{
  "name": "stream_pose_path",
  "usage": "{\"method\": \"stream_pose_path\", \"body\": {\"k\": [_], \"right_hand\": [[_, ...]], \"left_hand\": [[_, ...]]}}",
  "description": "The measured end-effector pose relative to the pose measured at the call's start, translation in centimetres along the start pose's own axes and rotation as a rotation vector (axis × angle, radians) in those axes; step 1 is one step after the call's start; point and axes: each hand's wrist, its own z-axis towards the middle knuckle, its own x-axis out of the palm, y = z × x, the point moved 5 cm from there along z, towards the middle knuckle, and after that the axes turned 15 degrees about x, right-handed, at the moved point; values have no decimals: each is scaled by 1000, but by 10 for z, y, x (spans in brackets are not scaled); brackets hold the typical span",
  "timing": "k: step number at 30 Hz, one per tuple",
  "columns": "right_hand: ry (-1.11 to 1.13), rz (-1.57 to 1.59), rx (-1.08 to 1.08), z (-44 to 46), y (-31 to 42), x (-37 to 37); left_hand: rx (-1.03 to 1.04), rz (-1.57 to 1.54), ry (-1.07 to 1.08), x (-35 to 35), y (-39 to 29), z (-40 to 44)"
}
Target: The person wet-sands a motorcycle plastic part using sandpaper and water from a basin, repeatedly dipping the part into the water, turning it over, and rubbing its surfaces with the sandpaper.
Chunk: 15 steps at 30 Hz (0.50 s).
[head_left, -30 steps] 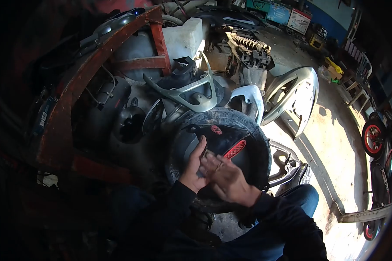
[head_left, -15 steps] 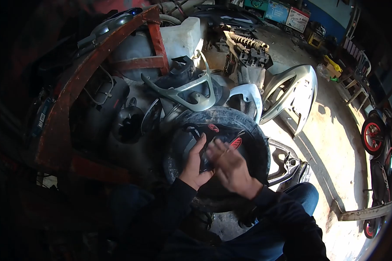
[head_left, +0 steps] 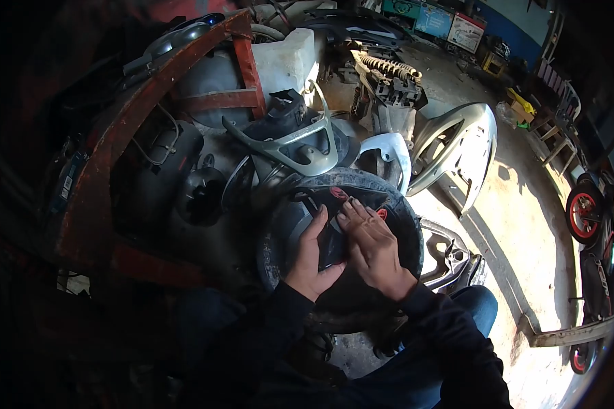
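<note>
Over a round black tub (head_left: pixel 361 178) on my lap side, my left hand (head_left: pixel 310 255) grips a dark, smooth plastic panel (head_left: pixel 327 240), its thumb pointing up along the near face. My right hand (head_left: pixel 374 249) lies on the panel's right part with fingers stretched out close together. Whether a thin sheet or pad is under those fingers is hidden. Inside the tub, past the fingertips, are a red patch (head_left: pixel 338 193) and a second red piece (head_left: pixel 382 214), partly covered by my right hand. The panel's lower edge is lost in shadow.
A grey-green fairing frame (head_left: pixel 314 160) and a white curved part (head_left: pixel 389 146) stand just beyond the tub. Right of them is a large pale fairing (head_left: pixel 481 136). A rusty red metal frame (head_left: pixel 109 157) rises at left. A motorcycle wheel (head_left: pixel 585 210) shows far right.
My right hand has gone from a blurred, raised pose to lying on the panel, fingers a little farther up and right. My left hand has shifted slightly right, still holding the panel.
</note>
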Motion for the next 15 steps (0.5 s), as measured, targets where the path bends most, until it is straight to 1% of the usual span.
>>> {"method": "stream_pose_path", "body": {"k": [1,2,4,5,6,7,8,9,10,11,12,14,15], "right_hand": [[42,-23,-9,-5,10,3],[108,33,-37,-21,33,4],[200,19,-158,-36,42,10],[181,22,-154,-27,31,8],[92,-23,-75,-14,17,6],[77,-35,-43,-14,14,6],[56,-48,-17,-10,13,6],[121,1,-65,-23,30,9],[190,52,-112,-38,45,13],[189,53,-153,-37,40,13],[188,56,-148,-29,30,11],[48,-37,-32,-1,3,4],[17,-70,-7,-7,3,9]], "left_hand": [[-46,64,-40,-12,-2,5],[-95,126,-79,-23,-5,9],[-155,-77,300,1,-10,9],[42,105,128,-8,-9,3],[39,62,22,-7,-7,3],[42,19,-83,-6,-6,3],[46,15,-75,-28,-6,20],[-83,-89,151,-38,-2,32],[-213,-190,375,-23,-4,26],[-131,-90,248,-28,-3,22],[-134,-87,245,-16,-1,13],[120,111,-97,-11,-7,3],[224,201,-68,-12,-12,2]]}}
